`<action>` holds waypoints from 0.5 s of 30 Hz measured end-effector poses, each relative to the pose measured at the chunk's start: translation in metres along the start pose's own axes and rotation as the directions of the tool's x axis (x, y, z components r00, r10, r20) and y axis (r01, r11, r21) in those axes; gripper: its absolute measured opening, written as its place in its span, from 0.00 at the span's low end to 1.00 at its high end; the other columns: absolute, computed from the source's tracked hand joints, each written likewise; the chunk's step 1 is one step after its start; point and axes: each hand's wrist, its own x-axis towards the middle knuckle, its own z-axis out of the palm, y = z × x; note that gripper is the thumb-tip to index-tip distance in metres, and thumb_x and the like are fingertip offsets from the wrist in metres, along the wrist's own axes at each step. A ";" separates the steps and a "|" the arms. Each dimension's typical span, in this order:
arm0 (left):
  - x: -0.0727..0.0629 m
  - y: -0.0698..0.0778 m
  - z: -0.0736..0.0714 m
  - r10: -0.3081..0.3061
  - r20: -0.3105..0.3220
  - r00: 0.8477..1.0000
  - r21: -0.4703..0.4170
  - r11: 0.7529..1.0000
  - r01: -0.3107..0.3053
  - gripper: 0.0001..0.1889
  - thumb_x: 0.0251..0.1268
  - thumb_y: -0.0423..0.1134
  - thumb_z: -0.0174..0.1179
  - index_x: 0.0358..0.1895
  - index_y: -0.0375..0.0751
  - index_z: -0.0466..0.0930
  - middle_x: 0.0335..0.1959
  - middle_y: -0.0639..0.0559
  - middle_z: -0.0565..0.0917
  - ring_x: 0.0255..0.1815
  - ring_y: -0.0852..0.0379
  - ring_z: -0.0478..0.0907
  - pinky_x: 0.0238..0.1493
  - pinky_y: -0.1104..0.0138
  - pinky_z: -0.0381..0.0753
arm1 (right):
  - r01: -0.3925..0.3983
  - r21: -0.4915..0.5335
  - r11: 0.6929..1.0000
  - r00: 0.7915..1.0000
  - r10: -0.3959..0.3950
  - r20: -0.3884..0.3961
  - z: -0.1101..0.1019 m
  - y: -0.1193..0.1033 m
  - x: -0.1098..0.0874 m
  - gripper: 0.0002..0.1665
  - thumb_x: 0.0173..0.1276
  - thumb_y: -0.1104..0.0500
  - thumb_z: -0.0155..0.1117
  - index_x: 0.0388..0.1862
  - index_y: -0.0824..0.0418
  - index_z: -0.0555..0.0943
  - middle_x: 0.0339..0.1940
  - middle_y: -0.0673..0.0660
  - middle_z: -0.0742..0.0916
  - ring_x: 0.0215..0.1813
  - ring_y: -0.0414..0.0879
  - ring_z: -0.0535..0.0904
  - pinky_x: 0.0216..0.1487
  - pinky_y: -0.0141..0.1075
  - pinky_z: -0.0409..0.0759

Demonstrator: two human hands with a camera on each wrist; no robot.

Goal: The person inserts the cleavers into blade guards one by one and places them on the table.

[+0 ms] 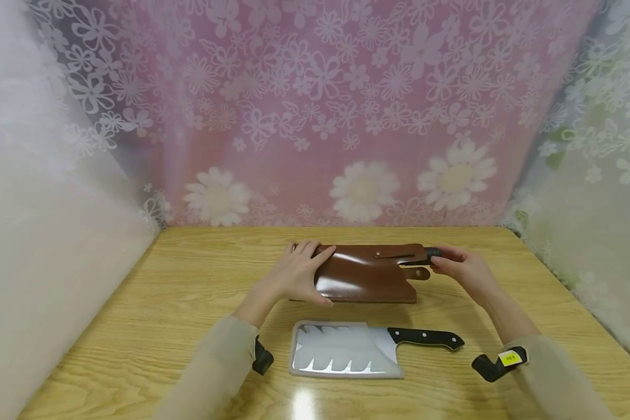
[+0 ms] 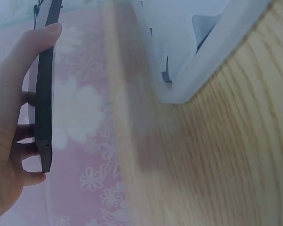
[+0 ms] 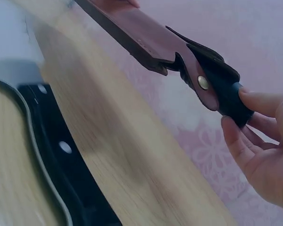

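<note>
My left hand grips the left part of a brown leather knife sheath, thumb along the near edge and fingers over the far edge. In the left wrist view the sheath's dark edge shows between thumb and fingers, raised off the table. A black knife handle sticks out of the sheath's right end, and my right hand pinches its end. The blade is hidden inside the leather. One strap with a snap button hangs loose at that end.
A cleaver with a black riveted handle lies on the wooden table, nearer than the sheath. A pale translucent guard edges its blade. Flowered pink cloth hangs behind the table, with pale cloth at both sides.
</note>
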 end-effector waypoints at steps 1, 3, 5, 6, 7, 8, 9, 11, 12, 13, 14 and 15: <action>0.003 0.000 0.001 -0.009 0.021 1.000 -0.001 1.000 0.009 0.60 0.34 0.76 0.59 0.74 0.52 0.48 0.67 0.41 0.59 0.68 0.44 0.54 0.65 0.44 0.48 | -0.006 -0.007 1.000 1.000 0.006 0.001 -0.002 0.001 0.002 0.35 0.68 0.55 0.58 0.66 0.72 0.61 0.41 0.39 0.81 0.41 0.35 0.79 0.46 0.30 0.76; 0.007 0.001 0.004 -0.018 0.056 0.998 0.001 1.000 0.018 0.60 0.34 0.76 0.58 0.74 0.51 0.48 0.68 0.41 0.58 0.69 0.44 0.53 0.66 0.45 0.48 | -0.021 -0.029 0.999 1.000 0.022 0.002 -0.005 0.004 0.007 0.34 0.67 0.54 0.58 0.65 0.71 0.62 0.41 0.40 0.80 0.41 0.36 0.78 0.45 0.30 0.77; 0.011 0.001 0.008 -0.025 0.083 0.996 -0.003 1.000 0.026 0.60 0.35 0.76 0.58 0.74 0.52 0.47 0.69 0.40 0.57 0.69 0.43 0.52 0.66 0.46 0.48 | -0.042 -0.064 0.997 0.999 0.042 0.000 -0.008 0.007 0.010 0.35 0.67 0.52 0.58 0.65 0.72 0.63 0.43 0.42 0.79 0.41 0.37 0.77 0.46 0.32 0.76; 0.013 0.001 0.010 -0.029 0.094 0.995 -0.005 1.000 0.029 0.60 0.35 0.76 0.58 0.74 0.52 0.46 0.69 0.41 0.57 0.70 0.44 0.52 0.66 0.46 0.48 | -0.049 -0.086 0.995 0.999 0.049 -0.002 -0.009 0.009 0.012 0.35 0.67 0.51 0.58 0.66 0.71 0.63 0.45 0.44 0.78 0.42 0.37 0.77 0.46 0.32 0.76; 0.014 0.002 0.012 -0.030 0.102 0.994 -0.008 0.999 0.031 0.60 0.35 0.75 0.58 0.74 0.52 0.46 0.69 0.40 0.57 0.70 0.43 0.52 0.66 0.47 0.48 | -0.053 -0.099 0.994 0.999 0.053 -0.001 -0.010 0.011 0.014 0.36 0.67 0.51 0.58 0.66 0.72 0.63 0.48 0.47 0.77 0.42 0.38 0.77 0.46 0.32 0.76; 0.016 0.002 0.014 -0.031 0.109 0.994 -0.008 0.999 0.032 0.59 0.35 0.75 0.58 0.74 0.53 0.46 0.69 0.40 0.57 0.69 0.43 0.52 0.66 0.47 0.49 | -0.059 -0.104 0.993 0.998 0.060 0.004 -0.010 0.014 0.015 0.36 0.67 0.51 0.58 0.65 0.72 0.63 0.50 0.51 0.77 0.43 0.38 0.78 0.47 0.33 0.76; 0.017 0.002 0.016 -0.032 0.114 0.993 -0.006 0.999 0.033 0.59 0.36 0.75 0.59 0.74 0.53 0.47 0.69 0.40 0.58 0.69 0.43 0.53 0.66 0.47 0.49 | -0.059 -0.115 0.992 0.998 0.061 0.013 -0.011 0.017 0.017 0.36 0.67 0.52 0.58 0.65 0.73 0.63 0.52 0.55 0.76 0.44 0.39 0.78 0.48 0.34 0.76; 0.020 0.002 0.019 -0.035 0.126 0.991 0.003 0.999 0.035 0.59 0.35 0.75 0.59 0.74 0.53 0.47 0.68 0.41 0.59 0.69 0.44 0.54 0.66 0.48 0.51 | -0.045 -0.148 0.988 0.998 0.051 0.037 -0.014 0.023 0.020 0.35 0.67 0.54 0.59 0.64 0.75 0.63 0.53 0.60 0.75 0.44 0.39 0.79 0.48 0.34 0.77; 0.021 0.002 0.020 -0.034 0.132 0.991 0.009 0.999 0.033 0.59 0.35 0.75 0.59 0.74 0.53 0.48 0.68 0.41 0.59 0.68 0.45 0.55 0.65 0.48 0.52 | -0.037 -0.161 0.986 0.998 0.046 0.050 -0.015 0.026 0.021 0.34 0.66 0.55 0.60 0.63 0.76 0.64 0.52 0.61 0.75 0.44 0.40 0.79 0.48 0.35 0.77; 0.022 0.002 0.022 -0.032 0.138 0.990 0.016 0.999 0.030 0.59 0.35 0.75 0.59 0.74 0.52 0.48 0.68 0.42 0.60 0.68 0.45 0.56 0.65 0.48 0.52 | -0.031 -0.179 0.983 0.997 0.043 0.065 -0.016 0.029 0.023 0.33 0.66 0.56 0.60 0.62 0.77 0.65 0.51 0.62 0.77 0.44 0.40 0.79 0.47 0.36 0.77; 0.022 0.002 0.023 -0.031 0.146 0.989 0.023 0.999 0.028 0.59 0.35 0.75 0.59 0.74 0.53 0.49 0.67 0.42 0.60 0.68 0.45 0.57 0.65 0.49 0.53 | -0.028 -0.196 0.980 0.996 0.043 0.077 -0.017 0.032 0.024 0.32 0.65 0.57 0.61 0.61 0.77 0.66 0.49 0.62 0.78 0.44 0.40 0.79 0.47 0.36 0.77; 0.023 0.002 0.024 -0.030 0.153 0.988 0.027 0.999 0.026 0.59 0.35 0.75 0.59 0.74 0.53 0.49 0.67 0.42 0.61 0.67 0.45 0.57 0.65 0.50 0.54 | -0.016 -0.210 0.978 0.995 0.037 0.094 -0.018 0.035 0.025 0.32 0.65 0.58 0.61 0.60 0.78 0.66 0.48 0.62 0.79 0.43 0.40 0.79 0.47 0.37 0.78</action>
